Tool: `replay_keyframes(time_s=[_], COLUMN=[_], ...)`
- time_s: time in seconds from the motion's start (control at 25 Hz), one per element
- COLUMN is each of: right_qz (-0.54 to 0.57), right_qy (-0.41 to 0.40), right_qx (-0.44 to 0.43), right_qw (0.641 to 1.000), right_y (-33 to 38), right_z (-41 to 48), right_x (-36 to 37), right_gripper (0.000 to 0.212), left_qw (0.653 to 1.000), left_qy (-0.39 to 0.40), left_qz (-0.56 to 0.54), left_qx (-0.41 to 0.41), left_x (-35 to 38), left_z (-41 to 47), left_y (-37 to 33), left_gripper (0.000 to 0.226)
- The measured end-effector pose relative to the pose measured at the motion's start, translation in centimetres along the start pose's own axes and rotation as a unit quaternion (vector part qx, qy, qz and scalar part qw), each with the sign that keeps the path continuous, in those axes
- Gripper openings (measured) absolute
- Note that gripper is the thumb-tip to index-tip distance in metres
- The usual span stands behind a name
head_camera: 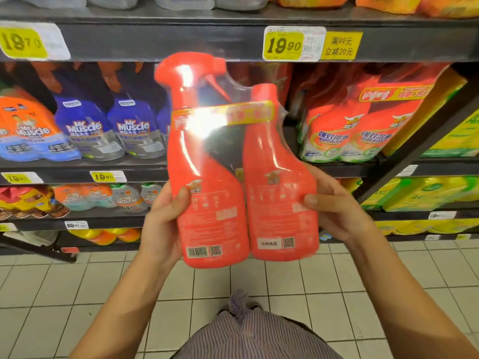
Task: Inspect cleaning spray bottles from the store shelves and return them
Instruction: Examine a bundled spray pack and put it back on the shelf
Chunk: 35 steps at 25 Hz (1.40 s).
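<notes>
A shrink-wrapped twin pack of red bottles (pixel 241 177) is held upright in front of the shelves, back labels facing me. Its left bottle has a red trigger sprayer on top; the right one is a capped refill. My left hand (pixel 162 224) grips the pack's lower left side with the thumb across the front. On the lower right side, my right hand (pixel 334 206) grips it with the thumb on the label. Glare on the plastic film hides part of the yellow band.
Behind the pack, the middle shelf (pixel 83 168) carries blue Mr Muscle spray bottles (pixel 85 125) on the left and similar red twin packs (pixel 357 120) on the right. Yellow packs (pixel 427 193) fill the right shelves. Below lies a white tiled floor (pixel 64 294).
</notes>
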State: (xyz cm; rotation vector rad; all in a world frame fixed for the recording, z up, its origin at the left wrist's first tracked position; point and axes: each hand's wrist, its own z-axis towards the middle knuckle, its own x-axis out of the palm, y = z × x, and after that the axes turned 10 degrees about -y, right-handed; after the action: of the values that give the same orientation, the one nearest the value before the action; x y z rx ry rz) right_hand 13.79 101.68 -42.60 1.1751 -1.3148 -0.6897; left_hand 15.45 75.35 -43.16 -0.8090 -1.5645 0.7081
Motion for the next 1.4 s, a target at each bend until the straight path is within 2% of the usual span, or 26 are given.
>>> replay_keyframes(time_s=[0.12, 0.2, 0.28, 0.32, 0.36, 0.4, 0.44, 0.48, 0.56, 0.64, 0.72, 0.8, 0.88, 0.92, 1.0, 1.08, 1.12, 1.2, 1.28, 1.32, 1.4], right_qz=[0.057, 0.029, -0.083, -0.147, -0.192, -0.213, -0.222, -0.226, -0.227, -0.252, -0.286, -0.247, -0.222, -0.229, -0.164, -0.041, -0.010, 0.008, 0.015, 0.009, -0.012], right_qy=[0.007, -0.015, -0.062, -0.093, -0.122, -0.142, -0.153, -0.157, -0.144, -0.097, -0.053, -0.063, -0.135, -0.165, -0.145, -0.074, -0.061, -0.098, -0.152, -0.175, -0.205], right_qx=[0.019, -0.015, -0.075, -0.105, -0.131, -0.148, -0.159, -0.165, -0.165, -0.183, -0.195, -0.193, -0.202, -0.185, -0.067, 0.062, 0.077, 0.053, 0.018, 0.000, -0.030], right_qw=[0.998, 0.999, 0.992, 0.979, 0.965, 0.955, 0.950, 0.947, 0.949, 0.945, 0.937, 0.947, 0.944, 0.941, 0.973, 0.995, 0.995, 0.994, 0.988, 0.985, 0.978], right_y=[-1.5, -1.1, -0.1, 0.1, 0.0, -0.4, -1.0, -1.6, -2.5, -2.6, -2.3, -2.1, -2.5, -2.7, -3.1, -3.6, -3.9, -4.3, -3.9, -3.4, -2.5], right_z=[-0.7, -1.0, -1.3, -1.5, -1.7, -2.0, -2.1, -2.2, -2.5, -2.8, -2.5, -1.8, -0.5, 0.2, 1.5, 2.2, 2.3, 2.6, 3.5, 4.1, 5.4], right_x=[1.8, 2.8, 3.7, 4.2, 4.8, 5.7, 6.6, 7.6, 9.1, 9.2, 7.9, 6.4, 4.4, 3.4, 1.6, -0.1, -0.7, -1.4, -2.1, -2.4, -2.9], right_gripper=[0.076, 0.075, 0.078, 0.077, 0.074, 0.072, 0.073, 0.076, 0.086, 0.087, 0.073, 0.058, 0.055, 0.060, 0.076, 0.074, 0.065, 0.054, 0.049, 0.046, 0.041], left_qw=[0.998, 0.994, 0.955, 0.941, 0.945, 0.962, 0.974, 0.980, 0.988, 0.994, 0.998, 0.997, 0.996, 0.995, 0.990, 0.984, 0.981, 0.979, 0.984, 0.986, 0.963], left_qy=[-0.042, -0.065, -0.155, -0.191, -0.173, -0.106, -0.038, -0.004, -0.012, -0.030, -0.031, -0.042, -0.024, -0.009, 0.027, 0.073, 0.092, 0.098, 0.060, 0.047, 0.041], left_qz=[-0.025, 0.085, 0.249, 0.276, 0.276, 0.253, 0.221, 0.197, 0.155, 0.102, 0.050, 0.025, 0.002, -0.014, -0.034, -0.024, -0.013, 0.004, 0.040, 0.099, 0.262], left_qx=[-0.025, -0.004, 0.042, 0.045, 0.035, 0.011, -0.019, -0.034, -0.019, -0.011, -0.032, -0.065, -0.088, -0.099, -0.131, -0.161, -0.170, -0.181, -0.165, -0.126, -0.034], left_x=[0.0, 0.2, 0.5, 1.2, 2.2, 3.5, 4.8, 5.8, 6.6, 5.9, 4.6, 2.8, 1.5, 1.0, 0.4, 0.5, 0.6, 0.8, 0.5, 0.1, -0.2], left_z=[0.7, 1.1, 1.0, 0.6, -0.1, -1.0, -1.9, -2.4, -2.6, -2.2, -2.0, -2.1, -1.9, -1.6, -0.8, 0.5, 1.3, 3.3, 5.5, 6.5, 8.0], left_y=[0.1, -0.5, -1.2, -1.5, -1.5, -1.2, -0.7, 0.0, 0.8, 0.8, 0.5, 0.5, 0.6, 0.6, 0.7, 1.1, 1.5, 2.1, 2.4, 2.5, 2.9], left_gripper=[0.042, 0.036, 0.046, 0.050, 0.050, 0.054, 0.065, 0.081, 0.104, 0.094, 0.067, 0.048, 0.047, 0.048, 0.060, 0.064, 0.062, 0.059, 0.057, 0.053, 0.054])
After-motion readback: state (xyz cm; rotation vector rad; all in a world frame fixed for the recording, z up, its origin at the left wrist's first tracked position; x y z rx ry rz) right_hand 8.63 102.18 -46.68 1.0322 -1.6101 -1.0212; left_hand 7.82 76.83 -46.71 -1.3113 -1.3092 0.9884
